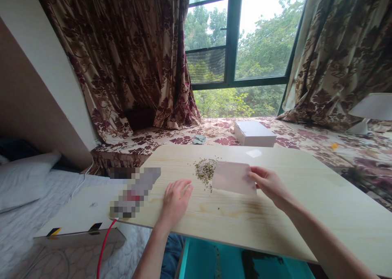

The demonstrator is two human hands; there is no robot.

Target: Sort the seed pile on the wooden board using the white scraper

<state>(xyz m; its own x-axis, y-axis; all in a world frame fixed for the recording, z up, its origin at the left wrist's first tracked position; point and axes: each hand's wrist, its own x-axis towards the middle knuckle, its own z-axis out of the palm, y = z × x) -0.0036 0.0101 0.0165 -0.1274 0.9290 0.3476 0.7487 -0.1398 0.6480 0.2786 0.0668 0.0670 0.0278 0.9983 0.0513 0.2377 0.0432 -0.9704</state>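
Note:
A small heap of greenish-brown grains or seeds (pixel 206 169) lies spread on the light wooden tabletop (pixel 288 213). My right hand (pixel 269 184) pinches the right edge of a thin, pale pinkish card (pixel 234 177). The card's left edge meets the right side of the heap and may cover some grains. To the left of the grains, my left hand (pixel 177 197) rests low over the tabletop, fingers loosely stretched and thumb apart, holding nothing. One stray grain (pixel 218 208) sits nearer the front edge.
At the table's left end is a blurred-out object (pixel 134 193) with a red cable (pixel 104 246). A white slip (pixel 254 153) lies at the back. Behind stands a white box (pixel 255 134) on the patterned ledge. Below the front edge is a turquoise tray (pixel 199 258).

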